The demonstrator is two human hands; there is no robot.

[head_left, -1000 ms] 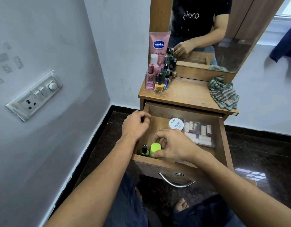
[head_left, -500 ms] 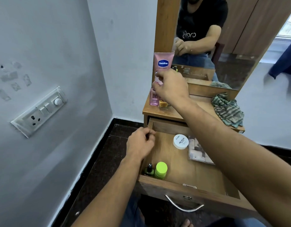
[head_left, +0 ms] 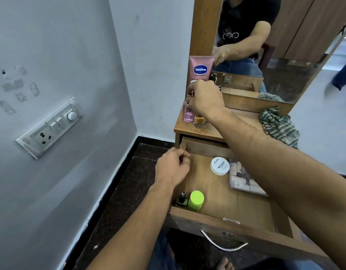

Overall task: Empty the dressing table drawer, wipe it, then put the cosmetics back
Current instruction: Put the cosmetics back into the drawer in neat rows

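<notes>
The left hand (head_left: 172, 168) sits on the left wall of the pulled-out drawer (head_left: 187, 219). Its fingers (head_left: 183, 159) are curled together over the rim and grip it. Just below that wrist, in the drawer's near left corner, stands a dark green nail polish bottle (head_left: 181, 199), with a lime-capped bottle (head_left: 195, 200) just beside it. To the right of those fingers, across the drawer floor, lies a white nail polish jar (head_left: 220, 166). Just beyond it is a clear packet (head_left: 244, 179), partly under the right forearm.

The right hand (head_left: 205, 98) reaches over the counter (head_left: 197, 128), its back toward the camera and its fingers bent down among the cosmetics there. The hand hides them, so I cannot tell whether they clamp anything. A pink perfume bottle (head_left: 187, 112) stands right at the fingertips and a yellow polish bottle (head_left: 199, 119) stands beneath the palm. A Vaseline tube (head_left: 201, 68) rises behind the knuckles. A striped cloth (head_left: 279, 126) lies well to the right of the fingers, below the mirror (head_left: 295, 45).
</notes>
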